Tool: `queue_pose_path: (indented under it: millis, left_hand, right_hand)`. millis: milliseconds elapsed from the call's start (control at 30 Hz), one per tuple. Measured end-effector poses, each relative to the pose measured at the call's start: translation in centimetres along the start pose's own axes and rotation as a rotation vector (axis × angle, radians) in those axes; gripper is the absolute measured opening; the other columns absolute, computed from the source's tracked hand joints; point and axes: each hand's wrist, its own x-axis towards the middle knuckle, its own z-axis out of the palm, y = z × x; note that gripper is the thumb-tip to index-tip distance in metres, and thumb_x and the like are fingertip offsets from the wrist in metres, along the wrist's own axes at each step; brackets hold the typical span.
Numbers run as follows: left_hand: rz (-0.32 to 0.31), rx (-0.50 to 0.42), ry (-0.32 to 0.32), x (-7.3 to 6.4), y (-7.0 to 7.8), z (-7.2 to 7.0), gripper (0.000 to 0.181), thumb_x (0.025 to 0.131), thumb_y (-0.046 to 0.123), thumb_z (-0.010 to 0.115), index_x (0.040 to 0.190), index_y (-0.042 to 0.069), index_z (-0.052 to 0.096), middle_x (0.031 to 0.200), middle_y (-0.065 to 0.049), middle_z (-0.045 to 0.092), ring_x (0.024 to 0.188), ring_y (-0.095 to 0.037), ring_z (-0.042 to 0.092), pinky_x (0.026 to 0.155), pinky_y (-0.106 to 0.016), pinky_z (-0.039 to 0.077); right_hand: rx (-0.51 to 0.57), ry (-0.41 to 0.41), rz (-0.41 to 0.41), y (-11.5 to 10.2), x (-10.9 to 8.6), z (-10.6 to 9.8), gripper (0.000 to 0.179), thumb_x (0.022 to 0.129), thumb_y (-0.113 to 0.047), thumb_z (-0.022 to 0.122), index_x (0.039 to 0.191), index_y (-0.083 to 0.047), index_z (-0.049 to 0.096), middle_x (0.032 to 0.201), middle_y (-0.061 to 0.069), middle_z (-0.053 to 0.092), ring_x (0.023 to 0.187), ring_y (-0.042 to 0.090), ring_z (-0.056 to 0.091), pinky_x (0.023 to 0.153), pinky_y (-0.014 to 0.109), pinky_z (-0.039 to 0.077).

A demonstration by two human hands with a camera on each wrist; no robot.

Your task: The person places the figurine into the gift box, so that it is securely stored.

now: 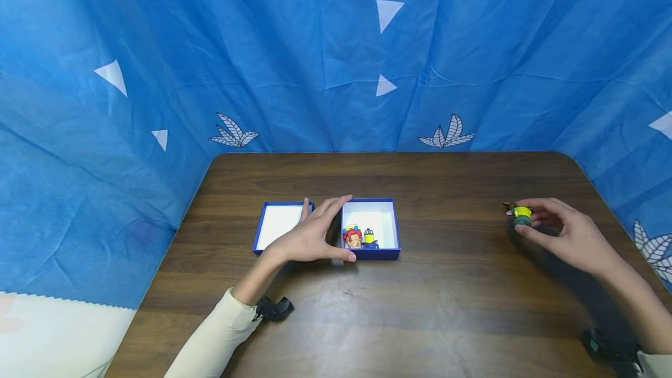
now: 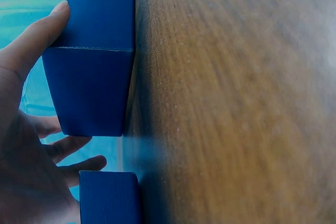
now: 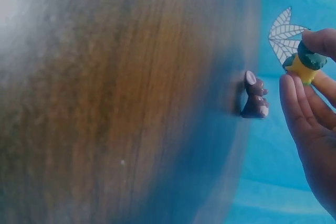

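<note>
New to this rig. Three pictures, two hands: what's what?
There is no robot here, just a person's bare hands. The wide picture is taken from the person's head, looking forward and down. The other two are taken from the wrists, so the scene looks turned on its side.

On the table sits a blue box with a red toy and a yellow toy inside. Left of it is a blue tray, perhaps its lid.

The left hand grips the box. The right hand holds a green-and-yellow toy, with a brown toy close by.
</note>
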Motion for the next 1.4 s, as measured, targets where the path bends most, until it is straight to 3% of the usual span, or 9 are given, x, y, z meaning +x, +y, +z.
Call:
queue_pose_path:
  millis: [167, 400, 667, 800, 933, 1100, 1400]
  left_hand:
    - [0.005, 0.002, 0.006, 0.0, 0.0, 0.0, 0.126, 0.081, 0.064, 0.089, 0.175, 0.027, 0.015, 0.178, -0.006, 0.028, 0.167, -0.033, 0.030, 0.129, -0.076, -0.015]
    - [0.006, -0.002, 0.010, -0.1, 0.0, 0.2, 0.124, 0.080, 0.065, 0.088, 0.174, 0.031, 0.015, 0.178, -0.005, 0.029, 0.166, -0.033, 0.031, 0.128, -0.078, -0.015]
    - [0.001, -0.001, 0.009, -0.2, 0.1, 0.2, 0.124, 0.081, 0.066, 0.088, 0.174, 0.032, 0.014, 0.178, -0.004, 0.027, 0.167, -0.033, 0.030, 0.128, -0.077, -0.015]
    - [-0.002, 0.000, 0.004, -0.2, 0.1, 0.1, 0.125, 0.081, 0.066, 0.088, 0.174, 0.032, 0.012, 0.179, -0.004, 0.027, 0.167, -0.032, 0.029, 0.129, -0.076, -0.015]
    - [0.000, 0.000, 0.005, -0.1, 0.1, 0.0, 0.126, 0.080, 0.066, 0.088, 0.175, 0.030, 0.013, 0.179, -0.004, 0.027, 0.167, -0.033, 0.029, 0.129, -0.075, -0.016]
    - [0.002, 0.004, 0.005, 0.0, 0.0, 0.0, 0.126, 0.081, 0.066, 0.088, 0.175, 0.032, 0.011, 0.179, -0.004, 0.027, 0.167, -0.032, 0.029, 0.129, -0.075, -0.016]
    - [0.001, 0.008, 0.009, -0.1, 0.0, 0.1, 0.126, 0.080, 0.066, 0.088, 0.175, 0.029, 0.014, 0.178, -0.004, 0.028, 0.166, -0.032, 0.030, 0.129, -0.076, -0.015]
  right_hand:
    - [-0.002, -0.016, 0.011, 0.2, -0.1, -0.2, 0.051, 0.093, -0.020, 0.087, 0.139, -0.013, 0.066, 0.112, -0.033, 0.057, 0.092, -0.024, 0.055, 0.070, 0.003, 0.048]
    - [0.019, -0.038, 0.023, 0.5, -0.2, 0.0, 0.052, 0.091, -0.019, 0.088, 0.138, -0.012, 0.065, 0.116, -0.020, 0.060, 0.097, -0.027, 0.054, 0.073, 0.001, 0.050]
    - [0.056, -0.019, -0.050, 0.7, 0.0, 0.6, 0.062, 0.088, -0.004, 0.088, 0.145, -0.010, 0.066, 0.123, -0.021, 0.057, 0.105, -0.025, 0.055, 0.082, -0.005, 0.046]
    - [0.047, 0.001, -0.058, 0.6, 0.0, 0.7, 0.058, 0.086, -0.002, 0.089, 0.141, -0.010, 0.069, 0.119, -0.017, 0.055, 0.104, -0.023, 0.053, 0.081, -0.006, 0.045]
    - [0.047, -0.005, -0.043, 0.5, 0.0, 0.6, 0.055, 0.086, -0.005, 0.090, 0.138, -0.009, 0.069, 0.121, -0.012, 0.058, 0.104, -0.023, 0.052, 0.080, -0.004, 0.046]
    - [0.022, 0.001, -0.028, 0.5, 0.0, 0.7, 0.056, 0.086, -0.012, 0.092, 0.136, -0.010, 0.068, 0.125, 0.004, 0.063, 0.103, -0.023, 0.052, 0.081, -0.003, 0.045]
    - [0.017, 0.010, -0.023, 0.6, -0.2, 0.9, 0.055, 0.084, -0.013, 0.094, 0.132, -0.010, 0.067, 0.120, 0.004, 0.066, 0.100, -0.021, 0.054, 0.081, -0.003, 0.044]
